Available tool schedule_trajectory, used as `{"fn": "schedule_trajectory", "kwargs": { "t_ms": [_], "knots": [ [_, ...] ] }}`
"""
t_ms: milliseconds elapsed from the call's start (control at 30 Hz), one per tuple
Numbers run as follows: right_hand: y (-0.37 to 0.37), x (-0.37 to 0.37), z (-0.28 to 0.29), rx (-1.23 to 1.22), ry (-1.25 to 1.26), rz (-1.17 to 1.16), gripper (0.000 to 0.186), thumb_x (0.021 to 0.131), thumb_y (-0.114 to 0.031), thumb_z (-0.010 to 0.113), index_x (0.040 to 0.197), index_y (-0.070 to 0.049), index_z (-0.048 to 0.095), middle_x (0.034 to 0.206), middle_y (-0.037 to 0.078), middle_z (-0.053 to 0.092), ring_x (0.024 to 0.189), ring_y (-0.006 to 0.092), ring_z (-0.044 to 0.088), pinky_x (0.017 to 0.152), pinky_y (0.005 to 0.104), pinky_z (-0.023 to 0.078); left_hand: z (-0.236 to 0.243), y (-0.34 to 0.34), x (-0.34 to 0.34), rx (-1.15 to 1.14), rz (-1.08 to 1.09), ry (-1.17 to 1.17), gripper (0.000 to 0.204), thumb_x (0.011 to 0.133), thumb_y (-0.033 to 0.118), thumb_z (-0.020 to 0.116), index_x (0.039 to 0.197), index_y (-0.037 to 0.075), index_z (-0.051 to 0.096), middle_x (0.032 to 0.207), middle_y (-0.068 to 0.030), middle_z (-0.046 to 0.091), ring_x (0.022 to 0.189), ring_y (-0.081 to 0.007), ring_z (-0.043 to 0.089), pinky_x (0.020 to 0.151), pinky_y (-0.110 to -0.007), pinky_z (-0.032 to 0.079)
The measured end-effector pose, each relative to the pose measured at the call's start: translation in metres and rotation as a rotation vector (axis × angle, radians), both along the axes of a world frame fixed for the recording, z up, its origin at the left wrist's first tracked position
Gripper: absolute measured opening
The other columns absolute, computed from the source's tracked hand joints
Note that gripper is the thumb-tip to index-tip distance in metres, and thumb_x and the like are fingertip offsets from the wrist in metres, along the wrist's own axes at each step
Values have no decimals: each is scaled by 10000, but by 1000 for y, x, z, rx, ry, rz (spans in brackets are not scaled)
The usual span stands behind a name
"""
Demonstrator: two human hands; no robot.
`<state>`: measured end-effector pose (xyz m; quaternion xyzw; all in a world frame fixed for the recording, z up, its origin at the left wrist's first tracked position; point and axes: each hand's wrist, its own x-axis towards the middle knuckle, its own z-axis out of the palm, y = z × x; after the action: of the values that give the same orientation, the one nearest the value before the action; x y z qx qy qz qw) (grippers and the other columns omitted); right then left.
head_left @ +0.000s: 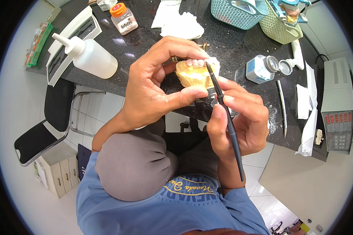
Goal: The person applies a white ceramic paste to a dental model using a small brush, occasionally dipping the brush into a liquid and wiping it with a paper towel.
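My left hand [147,86] is closed around a yellow dental model [195,77], with the thumb along its near edge and the fingers over the far side. A row of white teeth [195,62] runs along the model's top edge. In a pen-like grip, my right hand [249,121] holds a slim black brush-like tool [232,133]. Its dark tip meets or nearly touches the teeth at the model's right end; contact is too small to tell. The model is held up over the near edge of the dark speckled countertop [141,47].
A squeeze bottle [92,58] and an orange-capped jar [124,20] stand left. Tissue [182,26] and a teal basket [239,15] lie behind. To the right are an uncapped jar [259,69], a white stick-like tool [281,107] and a grey control unit [338,102].
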<state>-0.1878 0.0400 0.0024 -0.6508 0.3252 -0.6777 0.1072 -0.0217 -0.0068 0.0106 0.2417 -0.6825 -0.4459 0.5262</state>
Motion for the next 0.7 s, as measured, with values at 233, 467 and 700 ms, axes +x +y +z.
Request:
{"fn": "schedule_trajectory", "kwargs": {
  "t_ms": [233,467,700],
  "knots": [
    [0,1,0,-4,-15,-3,250,690,64,723,910,35,607,825,164,662,823,315,701,732,373,588,0,0,0,-9,0,-5,523,724,145,824,1146,-27,567,1170,-152,541,1147,-216,536,992,-328,436],
    [0,1,1,5,13,-20,246,695,61,722,910,34,606,827,162,663,821,311,702,727,365,589,0,0,0,-5,8,-8,527,724,149,825,1147,-28,567,1169,-154,540,1143,-215,539,991,-328,437],
    [1,1,0,5,0,-18,242,699,62,718,912,37,605,828,164,662,821,314,702,724,367,589,0,0,-1,-7,13,7,505,717,120,824,1135,-21,578,1157,-137,547,1120,-201,552,971,-319,456]
  ]
}}
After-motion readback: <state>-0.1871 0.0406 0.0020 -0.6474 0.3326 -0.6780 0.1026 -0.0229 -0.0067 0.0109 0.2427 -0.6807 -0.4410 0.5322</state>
